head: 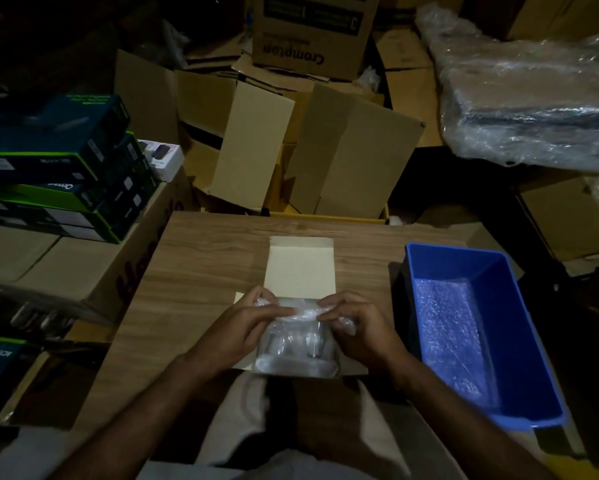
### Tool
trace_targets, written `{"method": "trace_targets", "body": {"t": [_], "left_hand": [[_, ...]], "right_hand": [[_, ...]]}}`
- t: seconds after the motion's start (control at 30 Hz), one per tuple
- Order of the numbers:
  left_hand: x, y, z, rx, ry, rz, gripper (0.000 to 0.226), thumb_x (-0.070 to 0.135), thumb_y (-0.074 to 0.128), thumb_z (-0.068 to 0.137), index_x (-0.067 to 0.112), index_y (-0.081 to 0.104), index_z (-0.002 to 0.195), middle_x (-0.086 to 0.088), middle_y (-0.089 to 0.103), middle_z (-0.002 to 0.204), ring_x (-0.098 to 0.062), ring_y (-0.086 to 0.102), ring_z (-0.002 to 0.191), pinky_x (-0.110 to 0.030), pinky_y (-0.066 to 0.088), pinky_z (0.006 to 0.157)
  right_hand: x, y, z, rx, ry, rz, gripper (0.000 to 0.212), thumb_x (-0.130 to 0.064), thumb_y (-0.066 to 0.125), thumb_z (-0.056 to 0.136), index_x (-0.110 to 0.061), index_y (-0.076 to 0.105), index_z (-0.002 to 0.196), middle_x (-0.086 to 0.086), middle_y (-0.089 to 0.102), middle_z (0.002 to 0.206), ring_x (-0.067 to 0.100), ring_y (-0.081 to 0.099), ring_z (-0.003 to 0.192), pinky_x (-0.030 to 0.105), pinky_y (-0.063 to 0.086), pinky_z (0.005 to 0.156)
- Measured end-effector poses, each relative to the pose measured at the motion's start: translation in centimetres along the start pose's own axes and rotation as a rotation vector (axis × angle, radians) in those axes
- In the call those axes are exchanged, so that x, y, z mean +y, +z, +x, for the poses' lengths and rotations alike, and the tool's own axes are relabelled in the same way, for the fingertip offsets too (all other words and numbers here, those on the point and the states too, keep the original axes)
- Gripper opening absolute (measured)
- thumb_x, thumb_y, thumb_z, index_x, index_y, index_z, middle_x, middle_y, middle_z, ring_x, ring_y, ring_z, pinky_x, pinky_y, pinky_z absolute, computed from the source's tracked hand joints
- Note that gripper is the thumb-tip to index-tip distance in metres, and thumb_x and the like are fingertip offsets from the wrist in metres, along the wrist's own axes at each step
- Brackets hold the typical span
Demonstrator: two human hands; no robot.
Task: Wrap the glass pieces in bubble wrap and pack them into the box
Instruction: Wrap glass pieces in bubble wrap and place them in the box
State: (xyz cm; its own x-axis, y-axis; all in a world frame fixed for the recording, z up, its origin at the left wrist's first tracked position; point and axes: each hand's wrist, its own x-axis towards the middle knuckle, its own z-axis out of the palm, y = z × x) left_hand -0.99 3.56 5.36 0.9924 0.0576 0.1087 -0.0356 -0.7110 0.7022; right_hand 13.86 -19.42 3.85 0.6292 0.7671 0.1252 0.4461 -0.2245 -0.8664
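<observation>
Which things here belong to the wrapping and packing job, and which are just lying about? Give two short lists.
Part of the job:
- bubble-wrapped glass piece, held by the left hand and right hand
- small open box beneath it
- blue tub lined with bubble wrap

Lying about:
- stacked retail boxes
- empty cartons behind the table
- plastic-wrapped bundle

"Crompton", upside down, on cardboard carton [311,32] at back; other labels illegible

dim room; wooden table [194,271] ringed by stacked cardboard cartons [311,26], apparently on the floor.
</observation>
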Motion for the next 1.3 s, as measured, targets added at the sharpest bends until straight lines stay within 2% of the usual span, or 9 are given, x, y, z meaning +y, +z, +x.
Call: {"method": "trace_targets", "body": {"t": [0.2,0.33,0.57,0.73,0.87,0.97,1.07,1.17,1.3], "left_hand": [[-1.9,0.7,-0.1,0.02,0.023,0.304,0.034,0.006,0.067,0.092,0.026,0.067,0.12,0.01,0.057,0.122,-0.009,0.067,0.094,-0.027,0.057,0.07],[-2.7,1.6,1.6,0.034,-0.006,0.459,0.027,0.004,0.073,0.081,0.019,0.066,0.101,0.002,0.063,0.106,-0.019,0.065,0.084,-0.03,0.049,0.062],[-3.9,3.4,4.6,-0.073,-0.084,0.719,0.023,0.005,0.08,0.066,0.013,0.069,0.084,-0.007,0.066,0.086,-0.027,0.064,0.078,-0.036,0.05,0.061],[-5.8,5.6,4.3,-0.148,-0.238,0.628,0.018,0.002,0.062,0.085,0.005,0.067,0.102,-0.014,0.063,0.103,-0.034,0.064,0.093,-0.042,0.053,0.07],[-5.3,7.4,3.8,-0.069,-0.462,0.402,0.022,0.018,0.044,0.102,0.012,0.051,0.122,-0.009,0.056,0.12,-0.03,0.061,0.104,-0.037,0.047,0.081],[-4.6,7.6,3.4,-0.124,-0.426,0.341,0.029,0.02,0.042,0.105,0.018,0.041,0.134,-0.014,0.047,0.131,-0.033,0.061,0.107,-0.043,0.054,0.084],[-4.3,7.9,3.7,-0.267,-0.387,0.477,0.054,0.015,0.047,0.101,0.01,0.032,0.152,-0.023,0.033,0.147,-0.039,0.061,0.111,-0.043,0.055,0.084],[-3.9,7.7,4.2,-0.375,-0.465,0.399,0.073,0.021,0.056,0.098,0.006,0.017,0.159,-0.029,0.027,0.154,-0.044,0.051,0.128,-0.042,0.05,0.1],[-4.6,5.9,5.6,-0.633,-0.481,0.393,0.113,0.034,0.079,0.083,0.014,-0.001,0.162,-0.026,0.01,0.162,-0.038,0.053,0.13,-0.036,0.049,0.097]], "right_hand": [[1.2,0.9,0.0,-0.048,-0.099,-0.328,0.034,-0.015,0.082,0.08,-0.032,0.072,0.107,-0.015,0.058,0.131,0.002,0.062,0.11,0.016,0.052,0.086],[2.2,1.6,1.1,-0.021,-0.071,-0.483,0.019,-0.016,0.074,0.088,-0.025,0.077,0.104,-0.007,0.068,0.122,0.014,0.067,0.105,0.03,0.057,0.075],[4.2,3.2,2.7,-0.058,-0.1,-0.783,0.013,-0.016,0.073,0.085,-0.017,0.078,0.097,0.001,0.071,0.113,0.027,0.063,0.097,0.039,0.044,0.082],[4.8,4.4,2.8,-0.361,0.007,-0.9,0.042,-0.032,0.037,0.098,-0.011,0.071,0.111,0.01,0.062,0.127,0.033,0.056,0.114,0.047,0.041,0.093],[4.3,4.6,3.0,-0.384,0.128,-0.827,0.059,-0.034,0.07,0.085,-0.006,0.056,0.136,0.014,0.057,0.134,0.035,0.054,0.121,0.044,0.05,0.089],[3.8,5.3,3.1,-0.299,0.121,-0.804,0.052,-0.016,0.072,0.082,-0.005,0.055,0.131,0.017,0.058,0.124,0.037,0.061,0.107,0.043,0.051,0.072],[3.7,6.8,2.8,-0.282,0.182,-0.891,0.042,-0.014,0.047,0.1,-0.003,0.043,0.141,0.021,0.046,0.138,0.037,0.056,0.116,0.044,0.049,0.085],[3.4,8.1,2.2,-0.379,0.282,-0.955,0.072,-0.023,0.057,0.093,0.002,0.025,0.152,0.028,0.036,0.149,0.042,0.041,0.133,0.049,0.039,0.106],[3.6,7.3,2.9,-0.479,0.317,-0.832,0.11,-0.039,0.08,0.075,-0.003,0.017,0.157,0.025,0.028,0.155,0.042,0.025,0.144,0.049,0.025,0.116]]}}
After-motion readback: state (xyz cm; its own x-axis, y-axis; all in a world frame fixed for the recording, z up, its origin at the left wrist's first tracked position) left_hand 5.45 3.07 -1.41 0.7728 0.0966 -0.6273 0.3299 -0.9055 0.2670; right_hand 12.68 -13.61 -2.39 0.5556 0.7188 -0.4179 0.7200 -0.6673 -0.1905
